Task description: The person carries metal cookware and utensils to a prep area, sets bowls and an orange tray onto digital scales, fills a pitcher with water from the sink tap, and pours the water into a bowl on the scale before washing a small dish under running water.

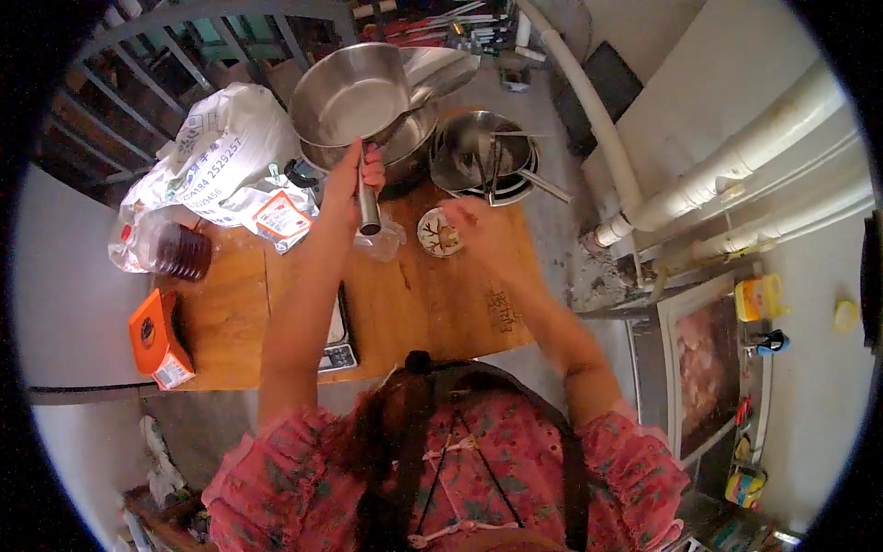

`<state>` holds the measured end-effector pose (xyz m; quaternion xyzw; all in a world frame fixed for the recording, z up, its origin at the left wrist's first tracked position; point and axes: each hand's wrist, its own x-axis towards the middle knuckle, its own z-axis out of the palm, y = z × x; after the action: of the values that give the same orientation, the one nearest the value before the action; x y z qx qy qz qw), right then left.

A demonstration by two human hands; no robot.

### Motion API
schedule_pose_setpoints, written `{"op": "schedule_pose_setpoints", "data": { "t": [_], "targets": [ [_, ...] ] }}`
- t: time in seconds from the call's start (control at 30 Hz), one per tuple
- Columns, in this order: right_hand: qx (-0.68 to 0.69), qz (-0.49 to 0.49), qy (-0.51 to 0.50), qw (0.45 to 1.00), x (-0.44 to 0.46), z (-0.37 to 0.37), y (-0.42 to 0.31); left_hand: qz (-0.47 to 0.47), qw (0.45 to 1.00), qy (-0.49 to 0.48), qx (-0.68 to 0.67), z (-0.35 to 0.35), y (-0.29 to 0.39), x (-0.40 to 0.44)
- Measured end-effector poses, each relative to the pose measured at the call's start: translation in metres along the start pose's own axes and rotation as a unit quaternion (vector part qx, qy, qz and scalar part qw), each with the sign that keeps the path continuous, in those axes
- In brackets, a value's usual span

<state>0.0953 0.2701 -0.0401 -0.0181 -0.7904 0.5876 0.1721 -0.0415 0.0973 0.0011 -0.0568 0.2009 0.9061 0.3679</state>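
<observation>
My left hand (346, 184) is closed around the handle of a steel saucepan (345, 87), with the handle's end pointing toward me. The pan is tilted, its open inside facing me, over another steel pot (414, 147). My right hand (476, 230) is at the right edge of a small round dish (436, 234) with a dark branch pattern. Its fingers are blurred, so I cannot tell whether they grip the dish. Between my hands, a crumpled clear plastic bag (386, 241) lies on the wooden table (414, 313).
Nested pans (478, 138) with utensils stand at the table's back right. A white plastic bag (221, 138), a jug of dark liquid (179, 248) and an orange box (161, 336) are on the left. A digital scale (340, 354) lies near the front edge; pipes (736, 156) run along the right wall.
</observation>
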Motion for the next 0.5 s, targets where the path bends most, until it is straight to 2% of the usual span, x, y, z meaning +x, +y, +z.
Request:
{"op": "schedule_pose_setpoints", "data": {
  "t": [0.03,0.1,0.17,0.27,0.37,0.5],
  "targets": [
    [0.023,0.078,0.040,0.996,0.002,-0.014,0.009,0.029,0.998,0.012,0.051,0.003,-0.002,-0.004],
    [0.036,0.090,0.089,0.991,0.018,-0.040,0.076,0.033,0.998,0.011,0.057,-0.004,-0.002,-0.003],
    [0.002,0.070,0.150,0.986,0.029,-0.064,0.091,0.031,0.998,-0.008,0.063,-0.008,-0.003,-0.004],
    [-0.172,0.055,0.217,0.959,0.046,-0.092,0.131,0.015,0.999,0.001,0.029,-0.003,-0.004,-0.011],
    [-0.230,0.037,0.256,0.938,0.056,-0.117,0.161,0.043,0.997,0.004,0.070,-0.005,-0.004,-0.016],
    [-0.332,0.025,0.265,0.905,0.059,-0.145,0.161,0.054,0.996,0.007,0.065,-0.006,0.001,-0.018]
  ]
}}
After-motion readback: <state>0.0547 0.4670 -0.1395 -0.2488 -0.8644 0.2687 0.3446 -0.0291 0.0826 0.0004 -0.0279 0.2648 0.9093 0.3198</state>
